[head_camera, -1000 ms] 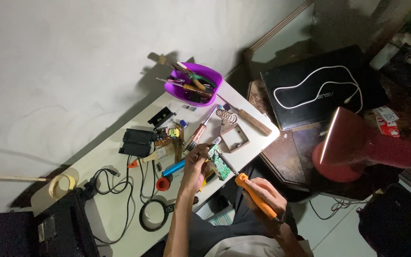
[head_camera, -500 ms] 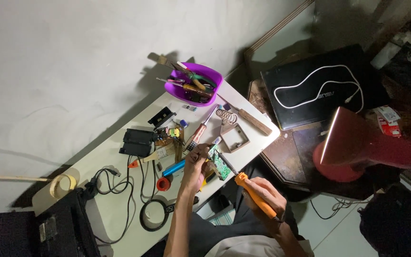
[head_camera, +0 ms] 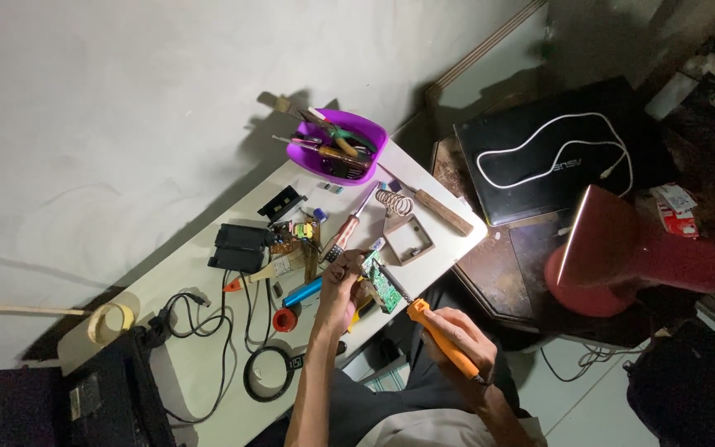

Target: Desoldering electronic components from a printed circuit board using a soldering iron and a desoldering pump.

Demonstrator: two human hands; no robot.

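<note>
Left hand (head_camera: pixel 343 285) pinches the green circuit board (head_camera: pixel 384 285) by its near edge, fingers closed on it, lifted just above the white table (head_camera: pixel 208 331). Right hand (head_camera: pixel 457 339) wraps shut around the orange-handled soldering iron (head_camera: pixel 444 343), held like a pen.

Iron's long axis runs diagonally; tip points up-left from the right fingers toward the board, apparently touching its edge, though the view is too small to confirm.

To do well: brace the wrist, hold the board steady, keep the left fingertips clear of the tip.
</note>
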